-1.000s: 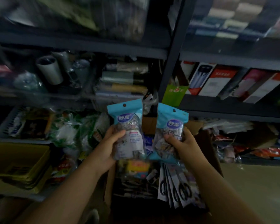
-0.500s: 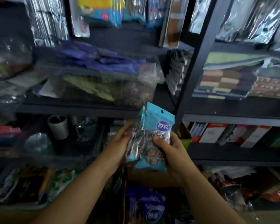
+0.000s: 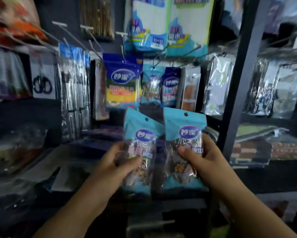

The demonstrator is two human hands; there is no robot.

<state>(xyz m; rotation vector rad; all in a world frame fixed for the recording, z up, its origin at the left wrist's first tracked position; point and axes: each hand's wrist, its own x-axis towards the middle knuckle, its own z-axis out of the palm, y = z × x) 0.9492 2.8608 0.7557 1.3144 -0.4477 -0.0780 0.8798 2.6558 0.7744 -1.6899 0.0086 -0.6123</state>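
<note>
Left packet (image 3: 140, 134) gripped by left hand (image 3: 117, 163), right packet (image 3: 184, 129) by right hand (image 3: 202, 157), fingers (image 3: 185, 152) curled round each, below hooks (image 3: 159, 55). Slippery film judged likely to slide; hook hole could be missed.

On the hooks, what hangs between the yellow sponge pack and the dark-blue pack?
A light-blue packet hangs between the yellow sponge pack and the dark-blue pack; the head view shows it, though blurred.

2 packets (image 3: 182, 133): glossy clear plastic, matt blue tops | hooks (image 3: 92, 42): bare metal | upright (image 3: 238, 93): matt dark metal
</note>
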